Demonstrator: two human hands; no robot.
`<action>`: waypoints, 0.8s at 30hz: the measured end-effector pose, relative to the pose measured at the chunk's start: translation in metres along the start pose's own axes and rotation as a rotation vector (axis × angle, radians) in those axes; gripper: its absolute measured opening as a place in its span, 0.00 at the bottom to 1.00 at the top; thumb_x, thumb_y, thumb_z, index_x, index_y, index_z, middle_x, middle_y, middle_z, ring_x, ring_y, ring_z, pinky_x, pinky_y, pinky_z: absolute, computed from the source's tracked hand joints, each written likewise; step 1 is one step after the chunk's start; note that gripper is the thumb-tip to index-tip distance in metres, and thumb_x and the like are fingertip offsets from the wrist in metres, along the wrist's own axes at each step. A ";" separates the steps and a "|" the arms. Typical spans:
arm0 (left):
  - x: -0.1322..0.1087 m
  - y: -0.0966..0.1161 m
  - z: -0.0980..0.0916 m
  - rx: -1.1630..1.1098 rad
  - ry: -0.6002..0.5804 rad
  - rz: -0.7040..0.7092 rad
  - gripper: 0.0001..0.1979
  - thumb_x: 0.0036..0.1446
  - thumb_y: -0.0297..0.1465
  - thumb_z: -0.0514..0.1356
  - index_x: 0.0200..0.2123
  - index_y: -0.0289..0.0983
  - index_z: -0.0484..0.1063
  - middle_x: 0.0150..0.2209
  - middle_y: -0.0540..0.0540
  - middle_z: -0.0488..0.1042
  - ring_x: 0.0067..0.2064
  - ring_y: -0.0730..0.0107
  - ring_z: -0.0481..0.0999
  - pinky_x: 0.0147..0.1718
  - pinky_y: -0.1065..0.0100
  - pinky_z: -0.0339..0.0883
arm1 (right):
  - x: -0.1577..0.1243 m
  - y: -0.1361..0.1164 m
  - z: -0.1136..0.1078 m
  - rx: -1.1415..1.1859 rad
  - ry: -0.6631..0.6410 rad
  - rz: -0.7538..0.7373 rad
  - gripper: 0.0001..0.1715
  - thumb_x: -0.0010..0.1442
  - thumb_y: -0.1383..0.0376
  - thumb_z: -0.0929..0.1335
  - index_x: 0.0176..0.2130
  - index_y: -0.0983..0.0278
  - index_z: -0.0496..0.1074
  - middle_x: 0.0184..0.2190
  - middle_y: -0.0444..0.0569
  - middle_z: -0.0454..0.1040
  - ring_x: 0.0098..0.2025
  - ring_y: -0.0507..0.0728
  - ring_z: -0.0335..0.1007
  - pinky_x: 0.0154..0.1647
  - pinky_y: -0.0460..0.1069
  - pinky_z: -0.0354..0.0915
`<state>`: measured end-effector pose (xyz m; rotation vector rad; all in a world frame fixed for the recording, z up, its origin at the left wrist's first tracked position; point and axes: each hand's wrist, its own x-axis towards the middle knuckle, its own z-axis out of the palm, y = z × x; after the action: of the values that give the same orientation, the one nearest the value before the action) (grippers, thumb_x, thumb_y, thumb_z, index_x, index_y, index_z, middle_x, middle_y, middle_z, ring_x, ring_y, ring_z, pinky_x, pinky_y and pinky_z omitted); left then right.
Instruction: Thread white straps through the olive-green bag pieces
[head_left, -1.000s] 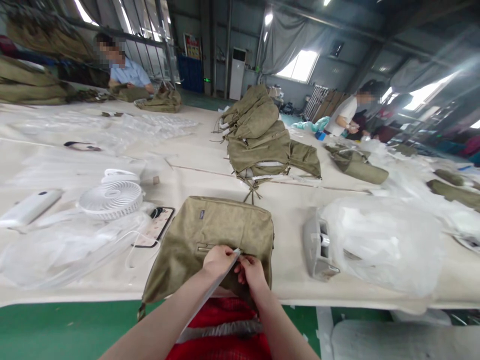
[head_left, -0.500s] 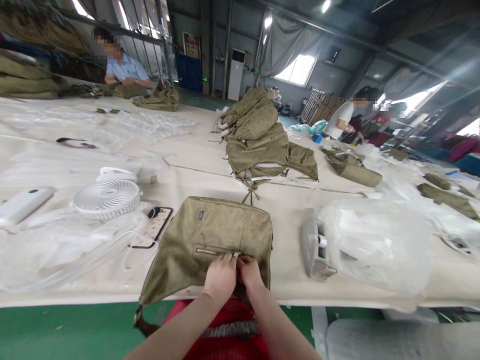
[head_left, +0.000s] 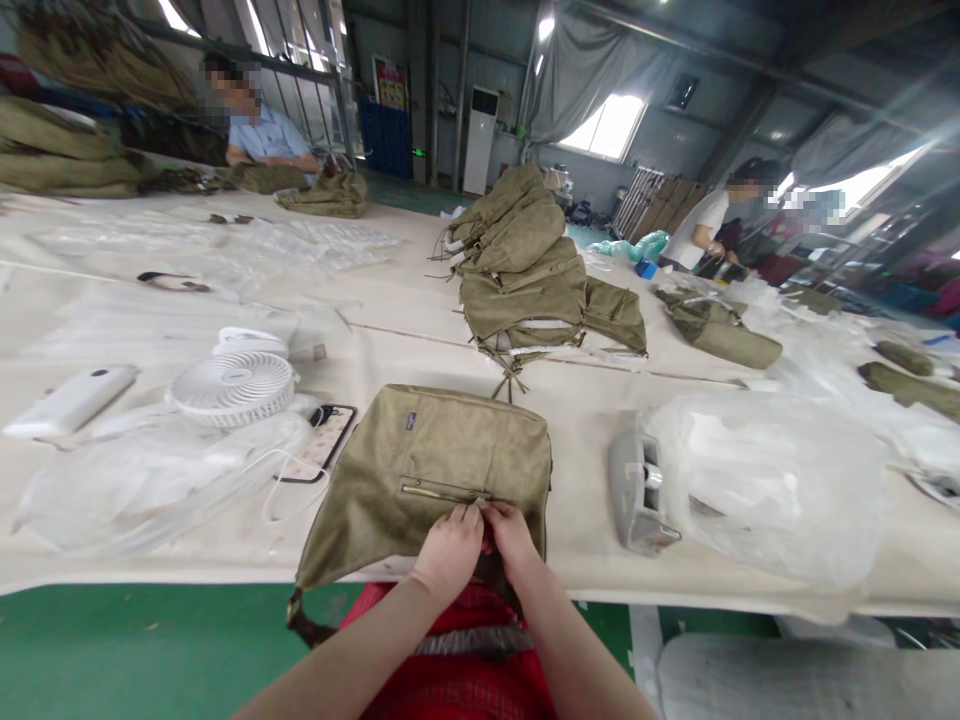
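Observation:
An olive-green bag [head_left: 465, 440] lies flat on the table in front of me, a small dark label near its top left. Across its front runs a zipper [head_left: 427, 490] with brass-coloured teeth. At the zipper's right end, my left hand [head_left: 452, 545] is closed with bent fingers in a pinch. My right hand [head_left: 511, 535] pinches at the same spot, its fingertips meeting the left ones. A small pale bit shows between the fingertips; what they hold is too small to make out. A strap with a metal buckle [head_left: 294, 606] hangs from the bag's lower left corner over the table edge.
A stack of olive bags [head_left: 525, 270] lies beyond. To the left are a white fan [head_left: 232, 388], a phone [head_left: 319, 450] and clear plastic bags [head_left: 165, 490]. A grey tape dispenser [head_left: 634, 490] and more plastic [head_left: 780, 480] sit right. Co-workers stand further off.
The view has shifted slightly, so everything sits a little further right. Both hands stay at the zipper's right end; the right hand's fingers have come closer over the left fingertips.

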<state>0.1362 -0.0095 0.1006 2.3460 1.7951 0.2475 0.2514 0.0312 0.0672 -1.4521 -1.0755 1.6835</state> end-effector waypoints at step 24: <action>0.021 -0.042 -0.001 -1.148 -0.567 -0.326 0.31 0.47 0.62 0.48 0.30 0.38 0.62 0.20 0.58 0.54 0.18 0.81 0.49 0.17 0.74 0.42 | 0.005 0.009 0.005 -0.143 0.128 -0.094 0.23 0.49 0.47 0.68 0.23 0.65 0.69 0.17 0.44 0.71 0.12 0.47 0.56 0.11 0.43 0.51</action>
<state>0.1021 0.0214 0.0921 1.1441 1.1943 0.3757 0.2457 0.0310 0.0573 -1.5514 -1.1943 1.4534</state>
